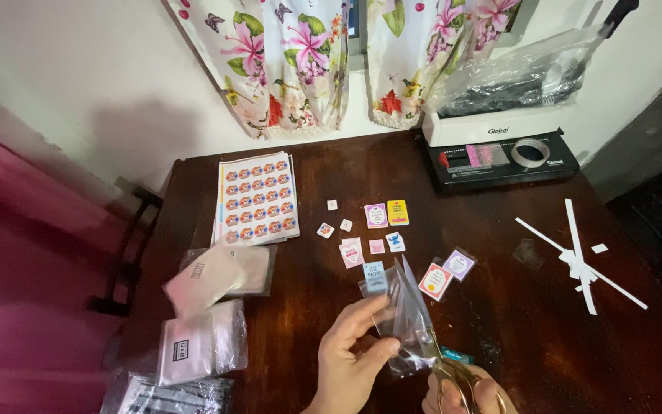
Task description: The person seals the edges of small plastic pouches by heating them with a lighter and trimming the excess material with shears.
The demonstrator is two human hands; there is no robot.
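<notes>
My left hand [350, 360] pinches a small clear plastic sleeve [401, 314] near the table's front edge. My right hand [465, 391], partly cut off at the bottom, grips gold-handled scissors [432, 349] whose blades point up into the sleeve. A light-blue card [375, 276] lies just above my left fingers. Several small coloured cards and stickers, among them a pink card [375, 215] and a yellow card [398, 212], lie spread on the dark wooden table [492, 307].
A printed sticker sheet [258, 198] lies at the back left. Packs of clear bags [216, 280] sit at the left edge. White paper strips [580, 261] lie at the right. A black and white machine [499, 146] with a tape roll [531, 152] stands at the back right under floral curtains.
</notes>
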